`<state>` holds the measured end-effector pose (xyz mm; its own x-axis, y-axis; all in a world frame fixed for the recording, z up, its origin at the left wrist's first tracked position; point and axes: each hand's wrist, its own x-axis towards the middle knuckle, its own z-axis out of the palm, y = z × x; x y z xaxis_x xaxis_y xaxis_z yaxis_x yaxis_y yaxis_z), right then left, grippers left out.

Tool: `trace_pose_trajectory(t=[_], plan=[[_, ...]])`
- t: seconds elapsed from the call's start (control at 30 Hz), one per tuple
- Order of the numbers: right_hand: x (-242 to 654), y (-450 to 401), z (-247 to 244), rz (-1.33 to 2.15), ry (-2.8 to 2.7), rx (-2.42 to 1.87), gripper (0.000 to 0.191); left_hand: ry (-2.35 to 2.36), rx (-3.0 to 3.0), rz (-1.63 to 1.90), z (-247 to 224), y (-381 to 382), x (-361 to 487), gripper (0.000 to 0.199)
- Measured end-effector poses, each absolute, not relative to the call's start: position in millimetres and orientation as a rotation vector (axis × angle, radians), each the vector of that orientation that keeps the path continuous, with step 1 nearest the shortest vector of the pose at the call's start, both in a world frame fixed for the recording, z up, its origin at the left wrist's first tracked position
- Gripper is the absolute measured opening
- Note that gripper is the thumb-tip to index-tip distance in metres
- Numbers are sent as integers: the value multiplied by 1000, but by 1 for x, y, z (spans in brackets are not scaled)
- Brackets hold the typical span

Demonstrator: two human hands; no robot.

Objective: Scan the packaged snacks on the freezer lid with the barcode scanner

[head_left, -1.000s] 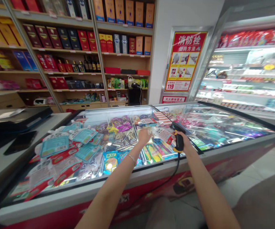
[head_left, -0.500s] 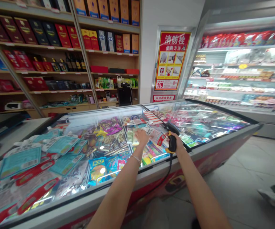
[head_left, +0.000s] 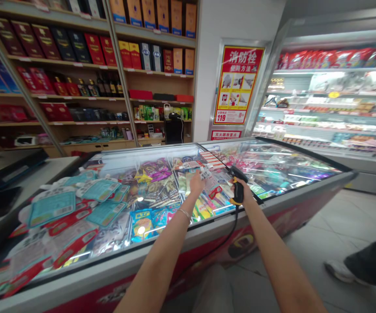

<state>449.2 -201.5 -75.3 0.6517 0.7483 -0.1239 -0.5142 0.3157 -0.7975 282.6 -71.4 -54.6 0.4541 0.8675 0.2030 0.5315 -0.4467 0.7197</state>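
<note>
My right hand point(head_left: 244, 190) is wrapped round the black and yellow handle of a handheld barcode scanner point(head_left: 238, 174). The scanner's head is just above the freezer lid, and its cable hangs down the front. Beside it, my left hand point(head_left: 196, 184) is at the left end of a flat white packet with a red label point(head_left: 214, 192), its fingers drawn together and partly hidden. A second white and red packet point(head_left: 189, 165) lies behind that hand. Through the glass lid, colourful bagged snacks show below both hands.
Blue-and-white and red-labelled packets point(head_left: 53, 208) lie piled on the left end of the chest freezer point(head_left: 188, 237). Shelves of boxes and bottles point(head_left: 77, 82) stand behind. On the right are an open chiller point(head_left: 331, 95) and another person's leg and shoe point(head_left: 341, 271).
The view has shifted slightly. The packet's red label has moved left, and the fingers of my left hand have drawn closer together. My right hand still holds the scanner. The other person's foot shows more.
</note>
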Motion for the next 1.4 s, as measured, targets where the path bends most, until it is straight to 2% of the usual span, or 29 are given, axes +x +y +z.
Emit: trace_pose_trajectory(t=[0.3,0.57,0.83,1.4], plan=[[405,-169,-61,997,-403,-988,11,925,2142,1111,-29,28,100,32],[276,-71,-29,1281,-697,-849,15,1348,1904,1477,-16,48,-9,42],[189,-45,-40,1352,-1015,-946,23,1716,1785,1686,-19,44,-51,39],[186,-63,-45,1350,-1146,-941,27,1730,1815,1652,-17,42,-41,39]])
